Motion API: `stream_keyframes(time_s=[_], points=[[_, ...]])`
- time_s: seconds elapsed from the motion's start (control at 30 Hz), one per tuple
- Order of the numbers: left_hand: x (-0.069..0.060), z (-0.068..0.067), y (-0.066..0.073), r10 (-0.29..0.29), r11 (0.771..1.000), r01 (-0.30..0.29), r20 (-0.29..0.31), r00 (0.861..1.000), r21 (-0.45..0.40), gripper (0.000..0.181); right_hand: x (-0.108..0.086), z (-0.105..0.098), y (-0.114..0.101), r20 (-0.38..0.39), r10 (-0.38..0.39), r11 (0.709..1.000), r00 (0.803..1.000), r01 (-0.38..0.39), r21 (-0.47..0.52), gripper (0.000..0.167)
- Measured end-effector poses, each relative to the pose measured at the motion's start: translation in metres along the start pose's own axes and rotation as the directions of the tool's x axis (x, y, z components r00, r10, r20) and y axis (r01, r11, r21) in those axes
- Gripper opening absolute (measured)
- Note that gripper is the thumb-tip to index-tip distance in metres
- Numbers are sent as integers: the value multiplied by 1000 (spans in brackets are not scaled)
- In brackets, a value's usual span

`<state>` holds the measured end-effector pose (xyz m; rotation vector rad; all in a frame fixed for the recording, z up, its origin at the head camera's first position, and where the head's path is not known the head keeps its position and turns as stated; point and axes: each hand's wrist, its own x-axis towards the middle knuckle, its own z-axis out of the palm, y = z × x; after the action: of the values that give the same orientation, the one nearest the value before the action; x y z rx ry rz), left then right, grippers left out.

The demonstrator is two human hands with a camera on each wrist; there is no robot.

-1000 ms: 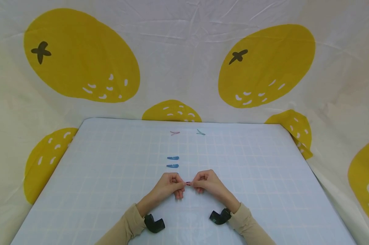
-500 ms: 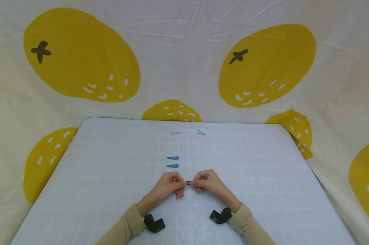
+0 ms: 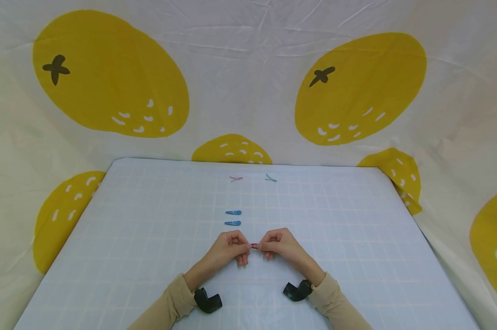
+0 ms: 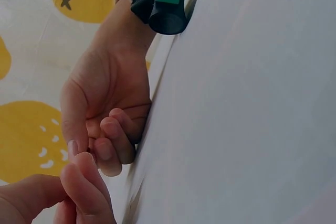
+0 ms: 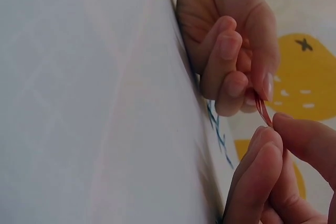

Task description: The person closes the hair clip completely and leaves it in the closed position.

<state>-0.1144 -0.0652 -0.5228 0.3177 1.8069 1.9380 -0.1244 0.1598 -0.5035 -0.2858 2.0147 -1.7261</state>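
Observation:
A small red hair clip [image 3: 254,246] spans the gap between my two hands, above the near middle of the table. My left hand [image 3: 232,247] pinches one end with thumb and fingertips, and my right hand [image 3: 279,244] pinches the other. Seen from the right wrist, the clip [image 5: 263,109] shows thin, slightly parted strips; its ends are covered by fingers. In the left wrist view the fingertips hide nearly all of it. Just beyond the left hand lie two blue snap hair clips [image 3: 232,223], one behind the other.
Near the table's [image 3: 149,256] far edge lie a pink clip [image 3: 236,179] and a green clip [image 3: 270,178], both spread in a narrow V. A white cloth [image 3: 240,91] with yellow fruit prints hangs behind the table.
The hands and the red hair clip have shifted only very slightly, away from the person. The clips on the table have stayed put.

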Motion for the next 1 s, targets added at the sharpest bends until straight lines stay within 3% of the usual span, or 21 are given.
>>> stream_keyframes(time_s=[0.63,1.0], points=[[-1,4,6,-73,997,70,-73,995,-35,14,-2,-5,-7,30,-25,1000,999,25,10,19],[0,6,14,-66,998,64,-99,993,-25,12,1,-8,-14,26,-45,999,999,45,-18,19]])
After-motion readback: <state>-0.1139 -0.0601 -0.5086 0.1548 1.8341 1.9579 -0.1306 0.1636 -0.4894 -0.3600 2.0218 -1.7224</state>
